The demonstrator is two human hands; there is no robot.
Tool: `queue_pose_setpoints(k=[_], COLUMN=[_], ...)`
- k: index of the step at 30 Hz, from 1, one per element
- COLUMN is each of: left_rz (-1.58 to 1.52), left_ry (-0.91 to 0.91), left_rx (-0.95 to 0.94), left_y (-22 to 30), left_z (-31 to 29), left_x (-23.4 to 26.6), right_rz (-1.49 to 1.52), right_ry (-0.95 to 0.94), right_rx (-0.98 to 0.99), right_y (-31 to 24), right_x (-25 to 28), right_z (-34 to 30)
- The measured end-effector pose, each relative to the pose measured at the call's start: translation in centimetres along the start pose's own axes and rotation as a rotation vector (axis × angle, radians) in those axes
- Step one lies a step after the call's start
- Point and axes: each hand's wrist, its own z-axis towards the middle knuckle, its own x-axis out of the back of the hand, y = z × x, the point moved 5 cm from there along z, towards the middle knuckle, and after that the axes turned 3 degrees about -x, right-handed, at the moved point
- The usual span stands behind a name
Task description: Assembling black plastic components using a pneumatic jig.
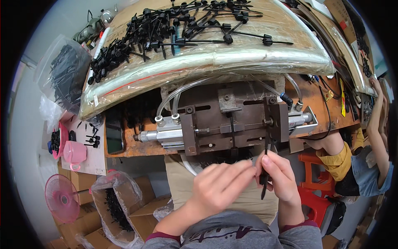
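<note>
From here I'm pinching a slim black part point(264, 191) with my right hand point(280, 176), risking a drop if it loosens, and can't tell whether my left hand point(219, 184) is gripping.

and there's the stake point(263, 191), slim and black, pinched between the thumb and fingers of the right hand point(282, 177), its length running close to upright in this view, middle hidden behind those fingers! up top a narrow dark length pokes clear above the thumb, while down below the grip it shows a thicker section, then a flattish end tapering to a point, tilted slightly left. the left hand point(222, 182) has its fingertips right beside it, and whether they touch is impossible to tell!
</note>
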Motion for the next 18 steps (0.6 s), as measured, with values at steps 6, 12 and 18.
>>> queue_pose_setpoints(k=[6,12,18], left_rz=[-0.239,-0.228,-0.051], left_ry=[0.057,0.078,0.029], left_rx=[0.039,0.087,0.201], left_y=[0.8,0.4,-1.6], left_z=[-0.2,-0.9,-1.2], left_x=[0.0,0.0,-0.6], right_rz=[-0.112,-0.076,0.321], right_ry=[0.009,0.107,0.286], right_rx=[0.115,0.210,0.227], right_y=[-0.1,-0.2,0.7], right_x=[-1.1,-1.6,1.0], right_z=[0.5,0.9,0.4])
